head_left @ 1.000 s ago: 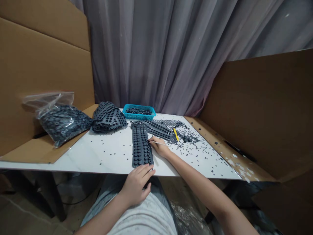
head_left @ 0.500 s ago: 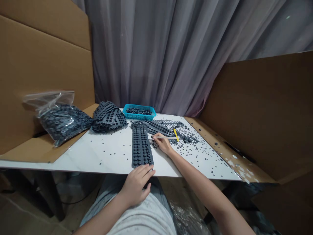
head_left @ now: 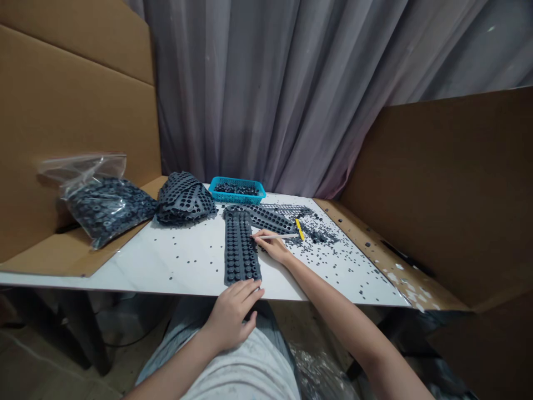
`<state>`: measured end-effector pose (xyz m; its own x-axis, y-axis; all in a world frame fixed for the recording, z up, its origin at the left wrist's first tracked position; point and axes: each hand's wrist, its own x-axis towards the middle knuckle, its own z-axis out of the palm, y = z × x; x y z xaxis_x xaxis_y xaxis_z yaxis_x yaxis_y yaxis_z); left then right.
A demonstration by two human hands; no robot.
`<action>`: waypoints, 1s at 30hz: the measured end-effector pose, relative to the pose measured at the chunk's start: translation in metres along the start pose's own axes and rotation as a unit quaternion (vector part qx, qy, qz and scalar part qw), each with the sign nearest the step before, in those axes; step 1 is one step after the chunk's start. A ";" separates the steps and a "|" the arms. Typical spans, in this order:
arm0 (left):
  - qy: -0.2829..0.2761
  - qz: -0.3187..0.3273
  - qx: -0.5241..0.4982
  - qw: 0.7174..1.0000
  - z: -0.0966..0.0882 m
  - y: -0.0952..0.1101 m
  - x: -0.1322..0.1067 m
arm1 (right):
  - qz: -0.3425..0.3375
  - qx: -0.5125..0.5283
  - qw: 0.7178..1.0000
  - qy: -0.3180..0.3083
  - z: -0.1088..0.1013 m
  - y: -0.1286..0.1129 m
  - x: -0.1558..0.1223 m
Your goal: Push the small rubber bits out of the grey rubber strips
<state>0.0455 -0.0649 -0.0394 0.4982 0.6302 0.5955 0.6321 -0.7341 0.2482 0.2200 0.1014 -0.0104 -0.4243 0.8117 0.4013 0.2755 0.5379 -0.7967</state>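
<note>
A dark grey rubber sheet [head_left: 239,250] with rows of round studs lies lengthwise in front of me on the white table. My left hand [head_left: 235,308] rests on its near edge, fingers stretched out and holding nothing. A thin white pen-like stick [head_left: 278,236] is pinched in my right hand [head_left: 270,244]. Its working tip is at the sheet's right edge, about halfway up; the tip itself is too small to make out. Just beyond the stick's rear end lies a yellow strip [head_left: 299,229].
Perforated dark sheets [head_left: 270,218] lie behind, with a pile of them [head_left: 183,200] further left. A blue basket [head_left: 237,199] holds small black parts. A clear bag [head_left: 108,208] of similar parts leans on cardboard [head_left: 75,111]. Tiny dark bits [head_left: 320,236] are scattered at right.
My right hand has moved left with the stick, bringing its tip from beside the studded sheet to the sheet's right edge. My left hand and the sheet have stayed put.
</note>
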 end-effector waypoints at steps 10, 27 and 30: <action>-0.003 0.003 0.003 1.000 0.001 -0.001 0.000 | -0.053 -0.065 0.996 -0.023 0.001 0.000 -0.002; 0.003 0.004 0.003 1.000 -0.001 0.000 0.000 | -0.071 -0.220 0.973 0.023 -0.004 0.014 0.011; 0.005 0.004 0.002 1.000 -0.001 0.000 0.000 | -0.046 -0.149 0.987 0.038 -0.003 0.014 0.010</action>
<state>0.0454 -0.0653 -0.0389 0.4977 0.6217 0.6048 0.6305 -0.7382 0.2399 0.2220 0.1172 -0.0161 -0.3964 0.7647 0.5080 0.4846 0.6443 -0.5917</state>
